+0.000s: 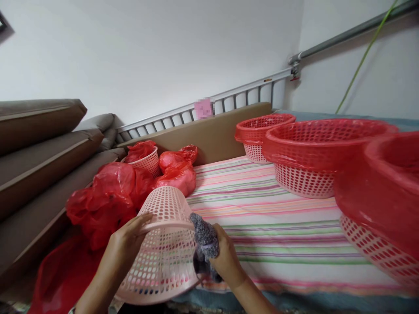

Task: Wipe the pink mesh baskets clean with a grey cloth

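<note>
A pale pink perforated plastic basket (165, 207) lies tipped on its side at the near edge of the striped cloth, its mouth facing me. My left hand (129, 235) grips the basket's rim at its upper left. In my right hand (224, 257) is a bunched grey fuzzy cloth (206, 237), pressed against the rim on the right side. Fingers of the right hand are partly hidden behind the cloth. Left of the basket lie crumpled red plastic bags (111, 196), close to my left forearm.
Pink baskets lined with red bags (304, 179) stand along the right. Another small basket (147, 162) with red plastic sits at the back left. Stacked grey-brown cushions (42, 165) rise on the left. A metal railing (229, 102) runs along the wall behind the striped cloth (262, 213).
</note>
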Demonstrator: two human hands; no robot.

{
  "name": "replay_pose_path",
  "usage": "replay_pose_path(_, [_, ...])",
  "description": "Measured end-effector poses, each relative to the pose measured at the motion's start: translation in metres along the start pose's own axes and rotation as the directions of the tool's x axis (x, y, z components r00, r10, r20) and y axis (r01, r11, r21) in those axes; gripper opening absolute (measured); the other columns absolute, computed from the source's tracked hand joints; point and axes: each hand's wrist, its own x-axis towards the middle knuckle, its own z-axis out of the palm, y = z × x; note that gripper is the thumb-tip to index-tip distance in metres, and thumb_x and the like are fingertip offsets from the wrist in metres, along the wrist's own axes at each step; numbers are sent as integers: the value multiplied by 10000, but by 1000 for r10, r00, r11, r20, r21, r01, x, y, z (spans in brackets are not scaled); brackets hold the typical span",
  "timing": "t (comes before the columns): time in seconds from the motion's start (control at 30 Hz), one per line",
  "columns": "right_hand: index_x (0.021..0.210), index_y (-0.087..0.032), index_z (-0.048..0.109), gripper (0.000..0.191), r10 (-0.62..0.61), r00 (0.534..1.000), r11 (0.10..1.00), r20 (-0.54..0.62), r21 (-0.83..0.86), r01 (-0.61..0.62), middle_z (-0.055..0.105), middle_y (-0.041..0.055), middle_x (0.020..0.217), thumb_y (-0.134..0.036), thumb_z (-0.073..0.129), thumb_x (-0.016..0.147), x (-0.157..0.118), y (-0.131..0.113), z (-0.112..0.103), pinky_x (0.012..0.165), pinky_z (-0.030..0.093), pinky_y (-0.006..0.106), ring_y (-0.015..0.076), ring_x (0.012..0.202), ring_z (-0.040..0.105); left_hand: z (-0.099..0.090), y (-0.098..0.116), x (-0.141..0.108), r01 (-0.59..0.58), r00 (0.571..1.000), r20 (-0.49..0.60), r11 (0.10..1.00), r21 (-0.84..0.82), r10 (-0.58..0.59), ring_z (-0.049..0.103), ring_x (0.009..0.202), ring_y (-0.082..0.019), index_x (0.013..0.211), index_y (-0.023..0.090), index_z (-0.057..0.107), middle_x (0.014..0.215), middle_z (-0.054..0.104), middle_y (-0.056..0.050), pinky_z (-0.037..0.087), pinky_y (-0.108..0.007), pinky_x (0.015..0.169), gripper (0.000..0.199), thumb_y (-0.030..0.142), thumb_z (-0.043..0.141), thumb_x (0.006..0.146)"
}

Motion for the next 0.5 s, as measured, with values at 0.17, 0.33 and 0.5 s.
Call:
replay_pose_path(0.17, [932,-182,566,267,85,996,986,-4,143,-83,628,27,854,-130,563,670,-5,12,8,729,468,292,189,812,605,-14,-22,-17,212,974,-64,972,-101,-219,673,1001,-224,1068,251,673,1088,718,-19,533,-323,888,411,525,567,781])
replay_pose_path(0.33, [885,-193,523,265,-125,990,991,-59,-57,121,569,36,842,-78,498,648,16,-28,-22,702,444,295,191,794,555,-22,-12,-28,233,968,-52,960,-158,-244,691,956,-198,1078,263,667,1041,735,6,546,-257,846,400,518,596,778])
replay_pose_path(0.5, [874,-205,486,234,-248,968,940,23,-236,247,549,61,878,-102,522,667,23,-42,-29,736,452,321,217,841,537,-6,13,-6,-37,999,-8,997,-67,36,645,1062,-199,1123,285,650,1166,682,-10,509,-313,936,332,417,565,831])
